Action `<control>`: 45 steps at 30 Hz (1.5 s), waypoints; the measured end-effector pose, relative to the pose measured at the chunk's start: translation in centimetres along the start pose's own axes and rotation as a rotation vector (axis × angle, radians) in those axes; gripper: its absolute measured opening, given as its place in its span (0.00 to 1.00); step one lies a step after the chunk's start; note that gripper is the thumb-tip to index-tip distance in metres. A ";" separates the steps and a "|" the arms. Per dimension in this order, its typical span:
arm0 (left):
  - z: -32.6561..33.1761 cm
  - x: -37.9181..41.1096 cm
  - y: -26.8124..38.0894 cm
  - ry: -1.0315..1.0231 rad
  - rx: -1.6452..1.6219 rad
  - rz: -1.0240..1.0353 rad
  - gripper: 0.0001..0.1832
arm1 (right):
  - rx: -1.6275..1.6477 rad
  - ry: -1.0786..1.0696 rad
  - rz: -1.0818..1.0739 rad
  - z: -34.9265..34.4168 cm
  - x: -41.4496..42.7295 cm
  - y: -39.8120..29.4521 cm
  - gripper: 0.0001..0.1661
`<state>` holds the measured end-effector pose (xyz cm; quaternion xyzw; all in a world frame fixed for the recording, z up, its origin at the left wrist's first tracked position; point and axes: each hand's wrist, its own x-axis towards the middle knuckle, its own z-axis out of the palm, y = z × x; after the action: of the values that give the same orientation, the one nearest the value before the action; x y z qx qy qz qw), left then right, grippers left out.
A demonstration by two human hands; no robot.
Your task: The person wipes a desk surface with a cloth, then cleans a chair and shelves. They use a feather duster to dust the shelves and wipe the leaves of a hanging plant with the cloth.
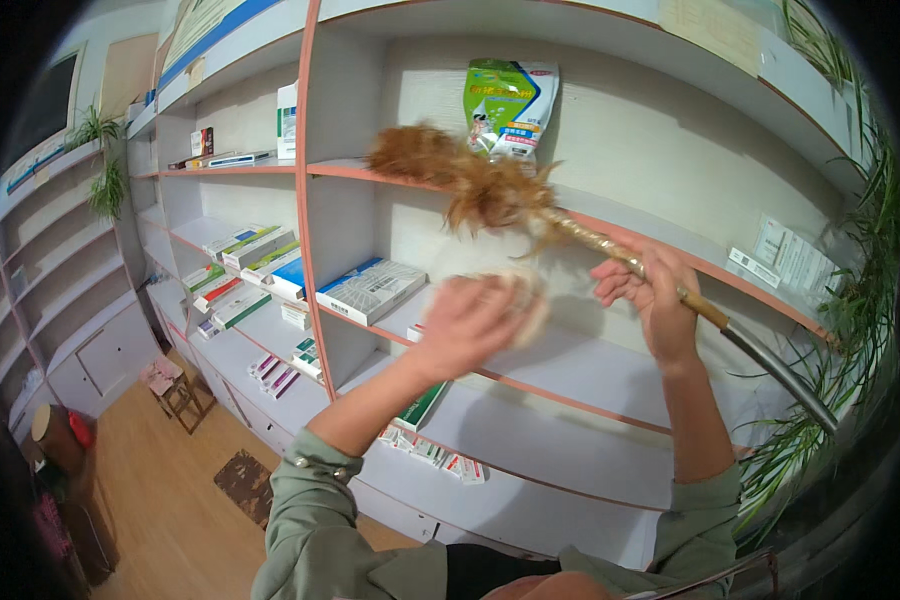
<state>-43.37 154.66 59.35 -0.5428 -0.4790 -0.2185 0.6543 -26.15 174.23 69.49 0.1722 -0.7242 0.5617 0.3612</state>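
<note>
My right hand (664, 304) grips the wrapped handle of a feather duster (495, 187). Its brown feathers point left, across the edge of an upper shelf (615, 225), and its metal end reaches down to the right. My left hand (469, 319), blurred, has a pale cloth (531, 309) under its fingers, in front of the middle compartment. Behind the feathers, a green and white pouch (511, 105) stands upright on the upper shelf, its lower part partly covered. A flat white and grey box (375, 289) lies on the shelf left of my left hand.
Small white cartons (784, 255) stand at the right end of the upper shelf, beside a trailing green plant (862, 300). Several medicine boxes (259, 251) fill the left shelves. A green box (422, 405) lies below my left arm. A wooden stool (184, 397) stands on the floor.
</note>
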 end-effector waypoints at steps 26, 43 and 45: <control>14.3 10.9 12.7 0.026 -0.292 -0.408 0.29 | 0.216 0.805 -0.160 -14.7 -33.1 -0.8 0.32; 10.7 -1.7 17.2 -0.243 -0.289 -0.629 0.33 | 0.464 1.307 0.018 -19.1 -50.1 -0.9 0.24; 10.9 -2.6 17.3 -0.255 -0.266 -0.668 0.34 | 0.361 1.207 -0.089 -20.2 -53.0 -2.2 0.24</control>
<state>-34.86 169.57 47.92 -0.4598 -0.6747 -0.4105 0.4060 17.95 184.21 35.19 -0.0868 -0.2785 0.6578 0.6944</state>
